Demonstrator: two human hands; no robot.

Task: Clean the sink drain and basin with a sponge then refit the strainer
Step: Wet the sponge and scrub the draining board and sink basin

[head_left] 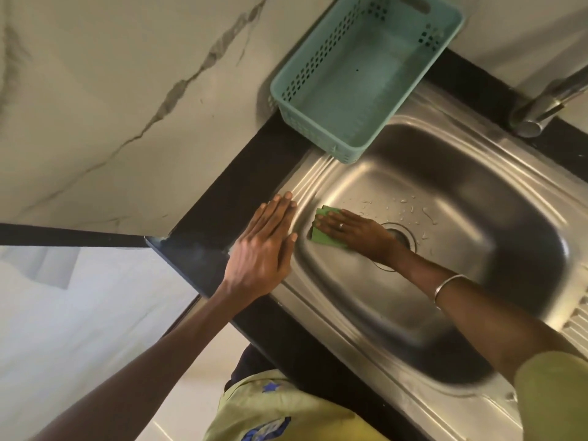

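A stainless steel sink (496,198) is set in a black counter. My right hand (356,232) lies flat on a green sponge (321,237) and presses it against the basin floor at the left side, with straight fingers. The round drain (405,233) sits just right of that hand, partly hidden by the wrist. Water drops dot the basin beyond the drain. My left hand (265,246) rests flat with straight fingers on the sink's left rim and holds nothing. I see no strainer.
A teal plastic basket (321,100) stands at the sink's far left corner, overhanging the basin. A metal tap (541,106) rises at the far right. The black counter (222,198) edges the sink; a marble-patterned wall lies to the left. A ribbed draining board (576,326) is at the right.
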